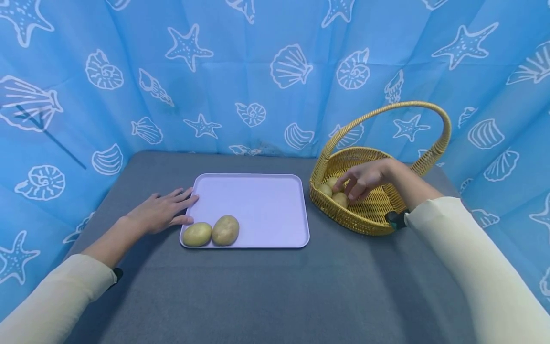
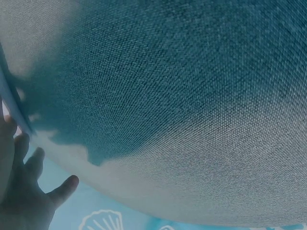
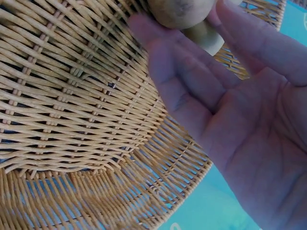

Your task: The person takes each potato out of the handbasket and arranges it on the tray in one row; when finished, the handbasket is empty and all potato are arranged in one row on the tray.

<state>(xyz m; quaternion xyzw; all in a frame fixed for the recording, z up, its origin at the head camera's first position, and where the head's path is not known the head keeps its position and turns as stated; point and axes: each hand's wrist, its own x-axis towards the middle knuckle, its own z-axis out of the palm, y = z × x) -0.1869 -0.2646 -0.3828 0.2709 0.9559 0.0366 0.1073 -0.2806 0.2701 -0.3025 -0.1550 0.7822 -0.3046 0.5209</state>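
Observation:
My left hand (image 1: 160, 212) lies with fingers spread at the left edge of a pale lilac tray (image 1: 266, 210), fingertips on its rim. Two potatoes sit side by side in the tray's near left corner: a smaller yellowish potato (image 1: 197, 234) and a larger brownish potato (image 1: 226, 230). My right hand (image 1: 365, 179) reaches into a wicker basket (image 1: 350, 222), fingers loosely bent beside several potatoes at its left end. In the right wrist view a potato (image 3: 181, 10) shows near the fingertips and thumb; whether they touch it is hard to tell.
The basket's tall arched handle (image 1: 388, 107) rises over my right wrist. A grey cloth (image 1: 258, 296) covers the table under tray and basket. Behind hangs a blue curtain (image 1: 240, 86) with white shells and starfish.

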